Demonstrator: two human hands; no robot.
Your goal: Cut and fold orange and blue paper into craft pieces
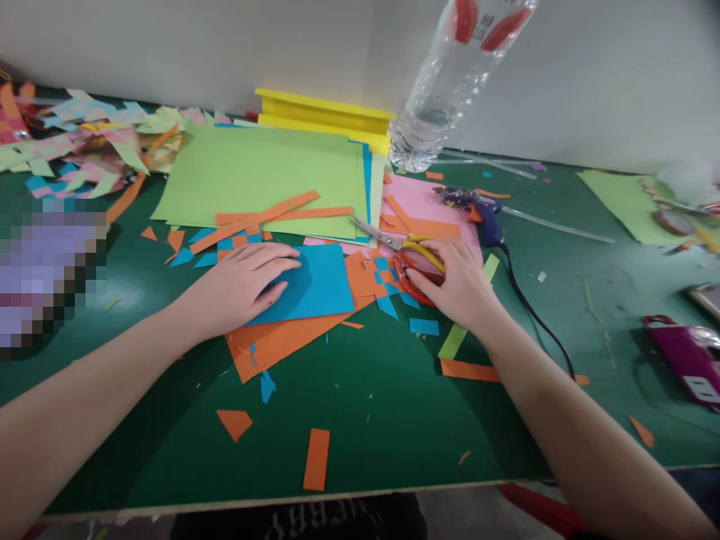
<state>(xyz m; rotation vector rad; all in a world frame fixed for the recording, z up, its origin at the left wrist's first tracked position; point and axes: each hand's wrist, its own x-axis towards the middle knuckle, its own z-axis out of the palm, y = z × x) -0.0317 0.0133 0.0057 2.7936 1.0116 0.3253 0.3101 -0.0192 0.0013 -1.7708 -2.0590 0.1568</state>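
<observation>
My left hand (pixel 244 281) lies over the left part of a blue sheet of paper (pixel 322 283), fingers stretched and thumb apart. Beneath that sheet is orange paper (pixel 281 352), partly covered. At the right, my right hand (pixel 464 283) has its thumb and fingers closed about the handles of a pair of scissors (pixel 392 241), one handle yellow and one red. The slightly parted blades point left toward two orange strips (pixel 292 214). Small blue-and-orange woven paper pieces (pixel 376 276) lie between the hands; another is partly hidden behind my left hand.
Green sheets (pixel 264 169) are stacked at the back. A water bottle (pixel 444 90) stands by the wall, with a glue gun (pixel 484 214) and its black cord to the right. Paper weavings (pixel 106 142) and a blurred-out phone-like object (pixel 45 277) are left; a purple device (pixel 686 356) lies right.
</observation>
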